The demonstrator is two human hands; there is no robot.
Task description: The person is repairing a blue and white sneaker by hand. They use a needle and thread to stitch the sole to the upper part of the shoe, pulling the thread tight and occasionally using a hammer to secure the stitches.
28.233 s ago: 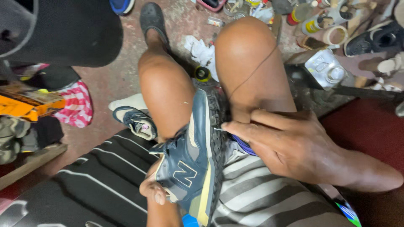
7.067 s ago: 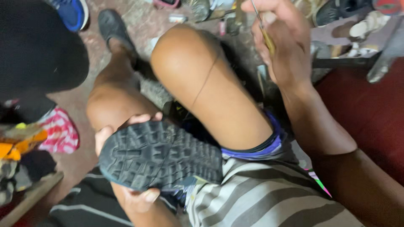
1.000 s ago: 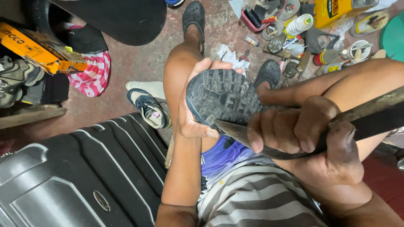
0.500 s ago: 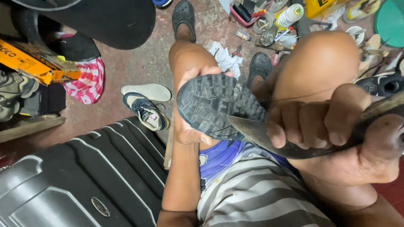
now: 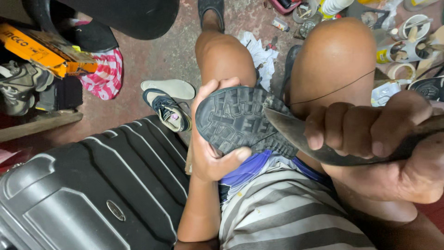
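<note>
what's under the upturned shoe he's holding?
Under the shoe, sole up, the left hand cups it, thumb on the tread. Below lie the person's thighs and purple shorts. The right hand holds a curved blade at the sole's edge. The shoe's upper is hidden.

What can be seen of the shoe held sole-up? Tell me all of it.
The shoe is turned sole-up above the lap, between the knees. Only its dark, worn rubber outsole shows, with blocky tread lugs and dusty grooves; the upper is hidden. The left hand cups it from beneath, thumb pressed on the near edge. The curved dark blade gripped in the right hand has its tip against the sole's right edge.
</note>
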